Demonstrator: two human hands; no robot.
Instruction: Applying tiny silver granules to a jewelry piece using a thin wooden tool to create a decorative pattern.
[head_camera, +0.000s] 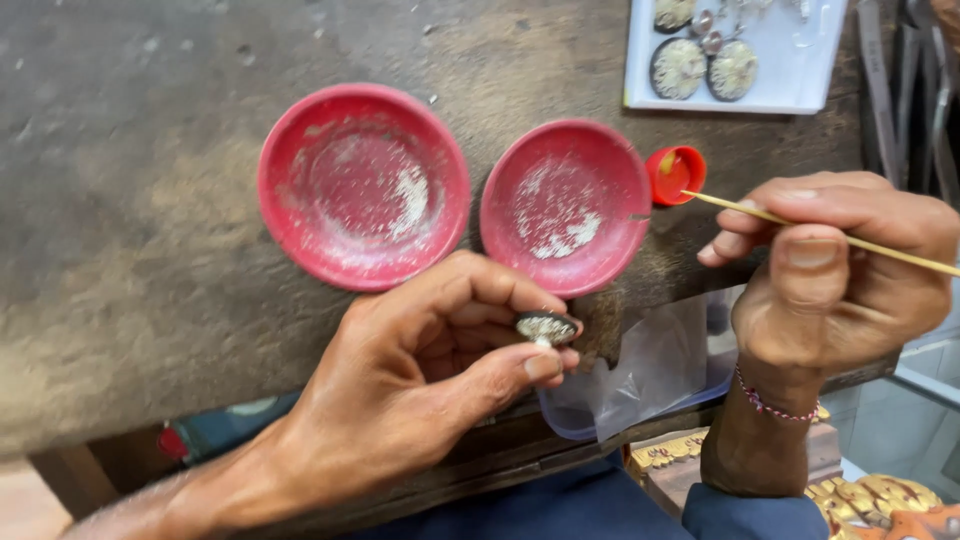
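Left hand (420, 385) pinches a small round dark piece (546, 326) between thumb and fingers, just off the table (120, 230) edge, below the right red dish (566, 206). Right hand (835, 270) grips a thin wooden stick (735, 209), tip in the small red cap (675, 175). Second red dish (363, 186) sits left.

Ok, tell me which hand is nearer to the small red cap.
Right. The right hand holds a thin stick whose tip sits in the small red cap. The left hand is lower, below the red dishes, pinching a small round piece.
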